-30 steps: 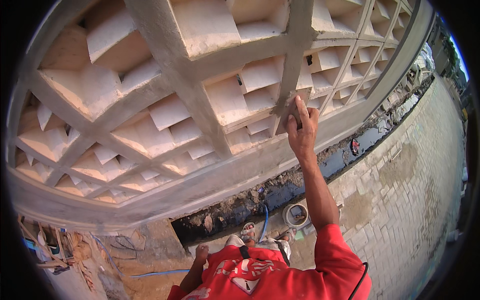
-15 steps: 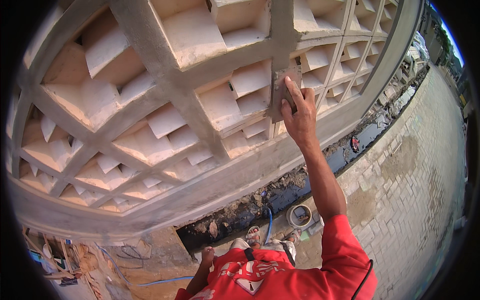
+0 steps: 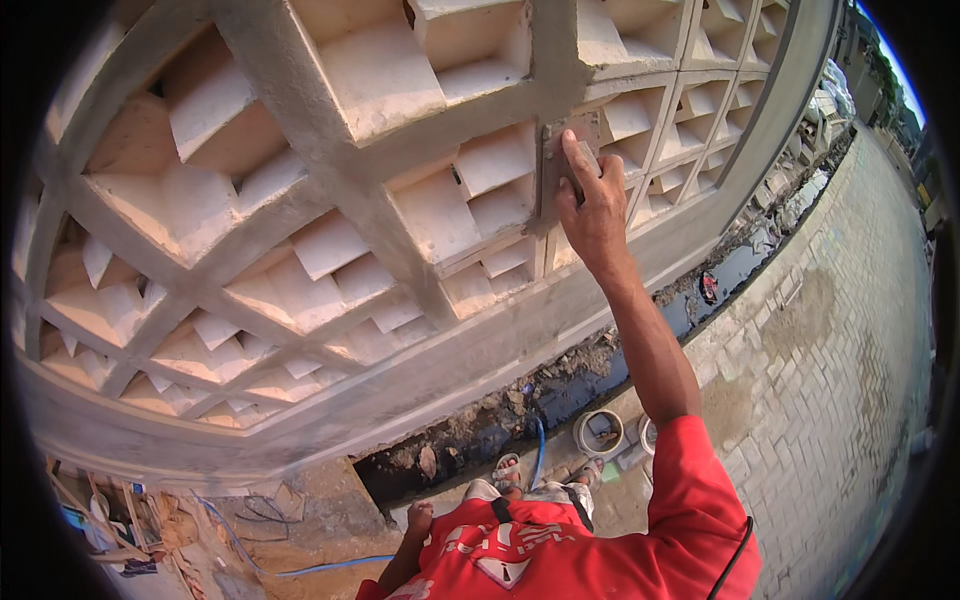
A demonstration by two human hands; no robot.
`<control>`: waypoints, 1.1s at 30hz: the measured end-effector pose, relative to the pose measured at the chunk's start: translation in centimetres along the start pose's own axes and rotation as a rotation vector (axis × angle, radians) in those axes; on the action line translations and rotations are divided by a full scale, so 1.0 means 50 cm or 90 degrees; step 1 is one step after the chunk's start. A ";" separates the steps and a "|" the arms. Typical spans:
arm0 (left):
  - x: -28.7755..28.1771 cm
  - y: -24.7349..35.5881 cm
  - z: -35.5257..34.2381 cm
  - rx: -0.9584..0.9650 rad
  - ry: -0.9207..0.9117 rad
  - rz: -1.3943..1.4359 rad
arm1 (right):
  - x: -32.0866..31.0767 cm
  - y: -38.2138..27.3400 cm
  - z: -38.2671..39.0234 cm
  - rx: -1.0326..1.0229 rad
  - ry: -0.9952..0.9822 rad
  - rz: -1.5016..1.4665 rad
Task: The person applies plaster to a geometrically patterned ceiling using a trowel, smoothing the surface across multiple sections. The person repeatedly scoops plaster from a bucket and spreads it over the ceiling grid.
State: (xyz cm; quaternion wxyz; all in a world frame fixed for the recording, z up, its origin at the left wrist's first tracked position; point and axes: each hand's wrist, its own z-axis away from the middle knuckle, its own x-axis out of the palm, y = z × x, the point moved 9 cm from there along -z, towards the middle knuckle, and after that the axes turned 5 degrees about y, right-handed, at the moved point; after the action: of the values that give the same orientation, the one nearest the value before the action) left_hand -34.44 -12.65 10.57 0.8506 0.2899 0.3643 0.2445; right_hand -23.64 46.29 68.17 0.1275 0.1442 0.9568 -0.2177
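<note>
My right hand is closed on a flat rectangular plastering trowel, with the index finger stretched along its back. The blade lies against a grey mortar-faced upright strip of the openwork wall, between two pale vent blocks. One vent block is just left of the trowel, another to its right. Low beside my body, my left hand is curled closed, away from the wall. Whatever it may hold is hidden.
Below the wall runs a ditch with dark water and rubble. A round bucket stands by my feet, a second one partly behind my right arm. A blue hose crosses the ground. Paving bricks stretch to the right.
My right hand and the trowel have shifted slightly up and left along the strip. The second bucket now shows beside my arm. My left hand stays low by my body.
</note>
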 end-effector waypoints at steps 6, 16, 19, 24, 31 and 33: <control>0.023 0.035 -0.007 -0.097 -0.007 0.164 | 0.019 0.088 0.138 0.073 -0.094 0.002; 0.005 0.045 -0.013 0.055 -0.039 -0.027 | 0.011 0.005 0.050 0.006 0.007 0.004; 0.014 0.000 -0.013 -0.115 -0.020 0.096 | 0.031 0.061 0.138 0.059 -0.067 -0.027; -0.007 0.026 0.001 -0.169 0.004 0.042 | -0.036 0.046 0.070 0.064 0.013 -0.063; -0.010 0.046 0.017 -0.232 -0.032 0.076 | 0.008 0.059 0.092 0.063 0.008 -0.005; -0.002 0.056 0.023 -0.226 -0.023 0.074 | 0.022 0.081 0.155 0.091 -0.070 0.016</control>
State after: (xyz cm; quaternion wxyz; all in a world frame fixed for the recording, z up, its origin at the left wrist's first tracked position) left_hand -34.20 -11.06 13.15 0.8791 0.1605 0.2829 0.3483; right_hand -21.89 46.52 59.55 0.1719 0.1530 0.9284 -0.2917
